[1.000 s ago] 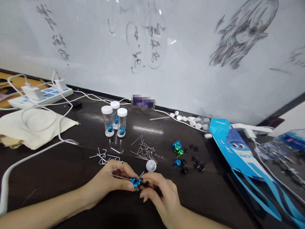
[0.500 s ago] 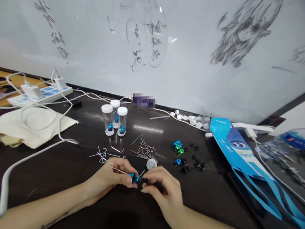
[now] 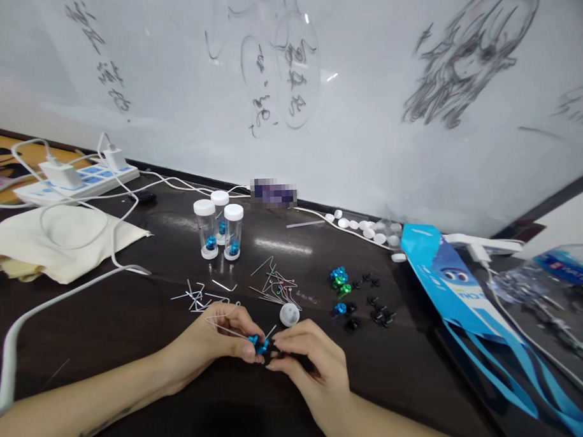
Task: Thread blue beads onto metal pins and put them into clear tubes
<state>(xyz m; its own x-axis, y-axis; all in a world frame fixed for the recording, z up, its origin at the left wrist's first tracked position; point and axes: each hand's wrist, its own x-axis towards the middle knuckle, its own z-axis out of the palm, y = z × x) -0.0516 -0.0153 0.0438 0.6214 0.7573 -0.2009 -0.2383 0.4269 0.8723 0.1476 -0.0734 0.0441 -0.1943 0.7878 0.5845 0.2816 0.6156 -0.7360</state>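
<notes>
metallic-blue piece (image 3: 264, 347) beside black piece (image 3: 274, 347)

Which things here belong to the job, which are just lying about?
Likely part of it:
blue part in left hand
black part in right hand
loose blue parts
loose black parts
capped tubes
bent wires

Likely just lying about:
power strip
cream cloth
blue strapped item
bottle

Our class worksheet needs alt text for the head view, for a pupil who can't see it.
A person's left hand pinches a blue part, and the right hand a black part, close together above a dark table. Beyond stand three white-capped clear tubes, with a marked whiteboard behind.
</notes>
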